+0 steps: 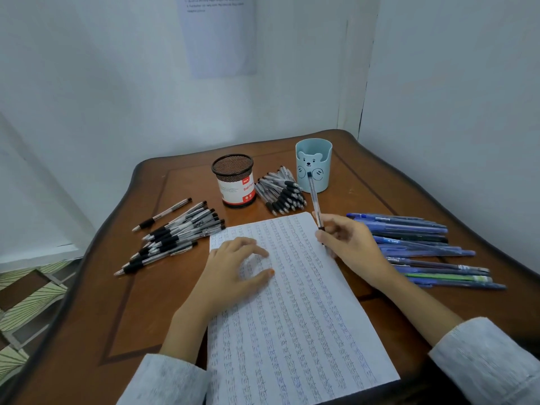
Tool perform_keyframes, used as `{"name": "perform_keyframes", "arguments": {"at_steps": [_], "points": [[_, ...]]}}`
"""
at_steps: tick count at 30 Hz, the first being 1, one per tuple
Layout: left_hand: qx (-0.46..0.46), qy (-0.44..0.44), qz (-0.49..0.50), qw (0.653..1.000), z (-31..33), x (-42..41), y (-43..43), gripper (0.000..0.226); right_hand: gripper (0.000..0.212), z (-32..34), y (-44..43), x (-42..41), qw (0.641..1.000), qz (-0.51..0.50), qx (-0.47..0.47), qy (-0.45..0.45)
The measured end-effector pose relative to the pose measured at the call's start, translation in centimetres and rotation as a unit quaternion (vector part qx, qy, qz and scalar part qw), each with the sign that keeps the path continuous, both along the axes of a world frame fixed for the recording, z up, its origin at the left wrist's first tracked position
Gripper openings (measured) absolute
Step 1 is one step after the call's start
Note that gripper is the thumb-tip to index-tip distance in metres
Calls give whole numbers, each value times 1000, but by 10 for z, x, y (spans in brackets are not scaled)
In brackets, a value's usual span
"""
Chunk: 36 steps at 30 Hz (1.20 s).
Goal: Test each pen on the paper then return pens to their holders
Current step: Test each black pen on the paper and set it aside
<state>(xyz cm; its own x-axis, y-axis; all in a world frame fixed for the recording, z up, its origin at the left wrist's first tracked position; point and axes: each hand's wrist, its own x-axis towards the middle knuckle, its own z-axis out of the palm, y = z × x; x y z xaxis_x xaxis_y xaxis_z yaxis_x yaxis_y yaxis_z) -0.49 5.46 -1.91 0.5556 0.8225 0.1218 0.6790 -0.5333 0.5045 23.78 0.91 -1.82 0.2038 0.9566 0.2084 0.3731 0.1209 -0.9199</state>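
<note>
A lined sheet of paper [295, 311] covered in rows of small pen marks lies on the wooden table [140, 311]. My left hand [236, 273] rests flat on its upper left part, fingers spread. My right hand [350, 241] grips a clear pen [314, 197] with a dark cap, its tip down at the paper's right edge. Behind the paper stand a black mesh holder [233, 181] and a light blue bear holder [314, 163]; no pens show above their rims.
Several black-grip pens [175, 235] lie in a pile left of the paper. Another heap of black pens [282, 192] sits between the holders. Several blue pens [423, 247] lie to the right. White walls enclose the table's back and right.
</note>
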Motion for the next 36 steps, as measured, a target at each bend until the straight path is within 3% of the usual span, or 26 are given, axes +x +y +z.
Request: {"name": "perform_keyframes", "arguments": {"at_steps": [6, 14, 21, 26, 29, 32, 36], "points": [[-5, 8, -3, 1000, -1, -1, 3, 34, 28, 23, 36, 0, 984, -122, 58, -118], [-5, 25, -5, 1000, -4, -1, 8, 40, 29, 47, 110, -15, 969, -155, 49, -185], [-1, 17, -6, 1000, -5, -2, 8, 41, 24, 29, 154, -18, 947, -192, 15, -258], [-1, 19, -8, 1000, -5, -1, 9, 41, 30, 25, 144, -21, 954, -161, -2, -251], [1, 23, -10, 1000, -6, -2, 10, 41, 37, 27, 130, -22, 934, -185, 6, -306], [10, 27, -11, 1000, -6, -1, 9, 40, 29, 26, 110, -27, 922, -201, 48, -329], [50, 16, 10, 999, -5, 0, 7, 35, 19, 15, 86, -42, 946, -133, 90, -281]]}}
